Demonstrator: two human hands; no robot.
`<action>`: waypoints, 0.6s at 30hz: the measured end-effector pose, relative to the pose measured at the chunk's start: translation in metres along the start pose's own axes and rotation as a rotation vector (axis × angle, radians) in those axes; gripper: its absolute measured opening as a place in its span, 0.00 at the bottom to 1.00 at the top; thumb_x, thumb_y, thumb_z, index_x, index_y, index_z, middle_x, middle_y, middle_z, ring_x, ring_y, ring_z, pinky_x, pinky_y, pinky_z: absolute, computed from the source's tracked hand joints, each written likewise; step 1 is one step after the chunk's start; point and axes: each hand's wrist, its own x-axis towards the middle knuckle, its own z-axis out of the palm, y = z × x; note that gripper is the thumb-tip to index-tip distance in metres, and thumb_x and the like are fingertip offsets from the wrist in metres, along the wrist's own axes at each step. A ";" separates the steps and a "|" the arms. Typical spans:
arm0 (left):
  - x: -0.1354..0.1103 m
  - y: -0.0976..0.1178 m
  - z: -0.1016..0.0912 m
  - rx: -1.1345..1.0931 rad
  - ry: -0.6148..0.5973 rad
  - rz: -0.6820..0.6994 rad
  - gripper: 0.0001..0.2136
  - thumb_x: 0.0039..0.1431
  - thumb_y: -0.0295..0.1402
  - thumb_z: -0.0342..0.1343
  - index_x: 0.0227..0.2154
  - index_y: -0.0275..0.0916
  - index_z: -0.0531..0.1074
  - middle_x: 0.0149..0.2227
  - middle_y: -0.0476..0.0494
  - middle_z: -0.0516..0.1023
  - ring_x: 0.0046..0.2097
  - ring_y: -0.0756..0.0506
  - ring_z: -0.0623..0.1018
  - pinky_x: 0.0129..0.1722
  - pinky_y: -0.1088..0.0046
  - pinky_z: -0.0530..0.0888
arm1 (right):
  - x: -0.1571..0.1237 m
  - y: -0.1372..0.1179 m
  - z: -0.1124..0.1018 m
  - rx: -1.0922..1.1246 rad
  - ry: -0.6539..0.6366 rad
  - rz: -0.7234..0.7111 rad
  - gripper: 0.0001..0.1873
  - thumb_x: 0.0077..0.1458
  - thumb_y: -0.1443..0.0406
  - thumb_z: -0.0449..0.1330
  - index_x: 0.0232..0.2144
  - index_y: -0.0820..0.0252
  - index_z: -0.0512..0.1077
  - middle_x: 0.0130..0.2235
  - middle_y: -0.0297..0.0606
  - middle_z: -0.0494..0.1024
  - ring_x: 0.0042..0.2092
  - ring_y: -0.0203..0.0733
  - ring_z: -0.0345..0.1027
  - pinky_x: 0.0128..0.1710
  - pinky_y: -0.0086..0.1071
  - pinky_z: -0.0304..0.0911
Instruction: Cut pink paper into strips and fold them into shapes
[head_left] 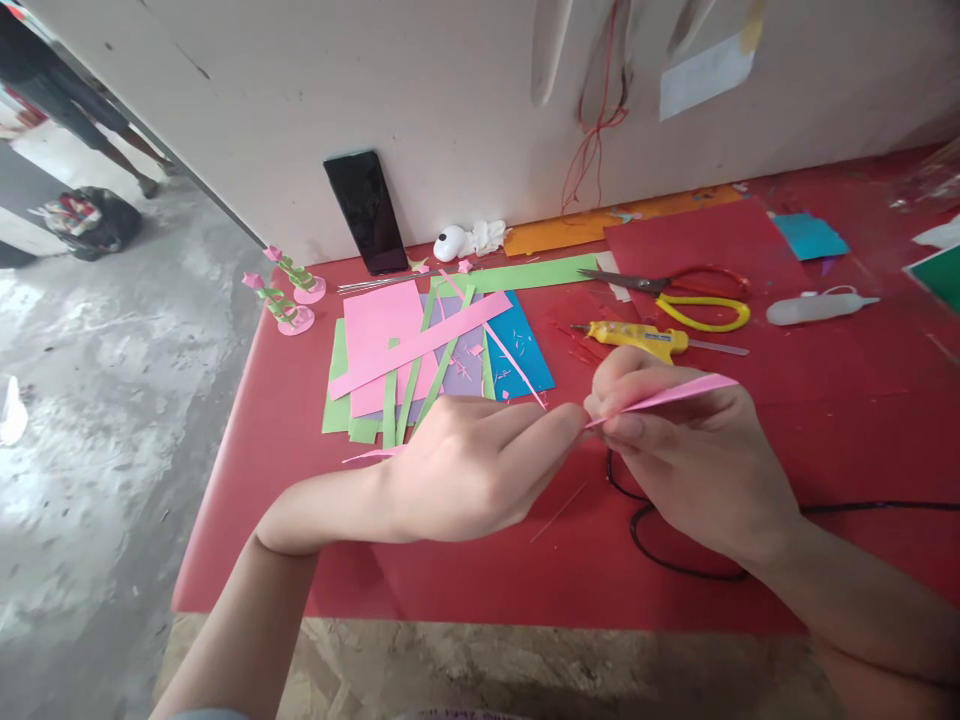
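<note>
Right hand (694,455): fingers pressed together, pinching a narrow pink paper strip (675,393) whose free end pointed right. Left hand (480,465): fingertips closed on the strip's near end, meeting the right hand above the table (247,480). Table: covered in red, its near edge overhanging a bare board. Behind the hands lay a loose pile of pink, green, purple and blue paper sheets (420,350), several cut into long strips, with small clippings scattered over them. To the right of the pile lay a yellow glue gun (637,338), its black cord (675,560) looping under the right wrist; behind it, scissors (675,295) with red and yellow handles; farther right, a white squeeze bottle (814,306) on its side. At the table's far-left corner stood two small pink paper flowers (289,295) on green stems. A dark phone (367,212) leaned against the pale wall (450,90) behind the table, a small white object just beside it. Left of the table: grey concrete floor (97,400).
</note>
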 end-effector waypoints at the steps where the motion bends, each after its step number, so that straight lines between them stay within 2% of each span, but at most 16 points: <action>1: 0.000 0.001 0.000 0.005 0.000 0.002 0.10 0.61 0.21 0.49 0.25 0.35 0.67 0.16 0.55 0.64 0.17 0.55 0.60 0.16 0.77 0.59 | -0.001 0.000 0.000 -0.003 -0.004 -0.007 0.03 0.44 0.60 0.72 0.23 0.48 0.81 0.24 0.31 0.66 0.25 0.30 0.60 0.21 0.29 0.60; 8: 0.000 0.003 -0.002 0.000 -0.012 -0.003 0.10 0.61 0.22 0.49 0.25 0.33 0.69 0.15 0.55 0.64 0.17 0.55 0.61 0.15 0.76 0.59 | -0.002 -0.003 -0.001 0.015 0.014 0.008 0.04 0.43 0.60 0.72 0.22 0.48 0.81 0.23 0.30 0.63 0.24 0.31 0.56 0.21 0.30 0.58; 12: 0.002 0.002 -0.003 0.002 -0.017 0.000 0.12 0.65 0.26 0.47 0.26 0.33 0.70 0.15 0.54 0.64 0.16 0.55 0.61 0.14 0.77 0.58 | 0.001 -0.007 -0.005 0.008 0.073 -0.049 0.04 0.43 0.62 0.72 0.21 0.50 0.81 0.23 0.30 0.63 0.24 0.30 0.51 0.21 0.29 0.54; 18: 0.001 0.001 0.001 0.013 -0.010 -0.026 0.10 0.63 0.24 0.48 0.26 0.35 0.69 0.15 0.56 0.62 0.16 0.56 0.58 0.14 0.75 0.54 | 0.004 -0.009 -0.006 0.029 0.127 -0.007 0.06 0.41 0.67 0.72 0.19 0.51 0.80 0.22 0.30 0.62 0.25 0.30 0.52 0.22 0.30 0.50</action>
